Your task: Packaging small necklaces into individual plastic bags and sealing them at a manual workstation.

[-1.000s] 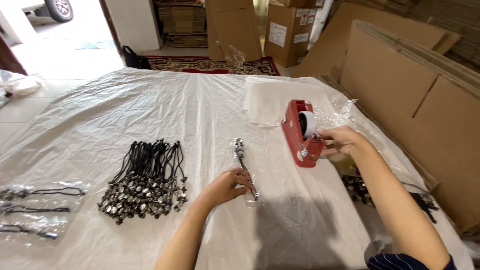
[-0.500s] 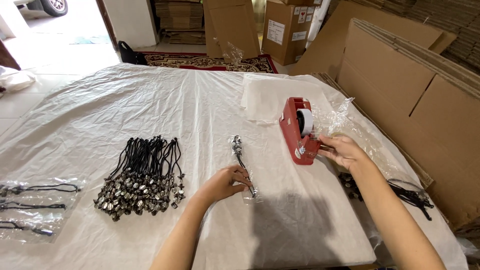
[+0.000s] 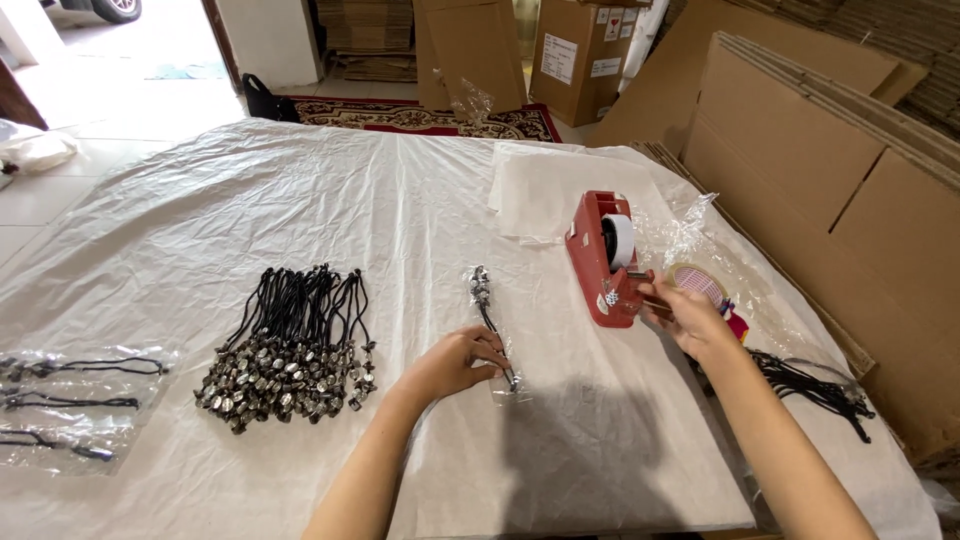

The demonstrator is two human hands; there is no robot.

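The left hand (image 3: 452, 362) lies palm-down near the front edge of the white plastic-covered table (image 3: 330, 190), fingers curled loosely onto the lower end of a clear narrow bag holding a black cord necklace (image 3: 490, 322). The right hand (image 3: 688, 312), arm stretched forward, pinches shut at the front tip of the red desktop tape dispenser (image 3: 604, 258) by the right edge; what it grips is unclear

- A bundle of black cords (image 3: 290, 345) is lying on the table (image 3: 300, 200).
- Filled clear bags (image 3: 75, 405) are resting at its left edge.
- Flat cardboard sheets (image 3: 850, 170) are leaning at the right.
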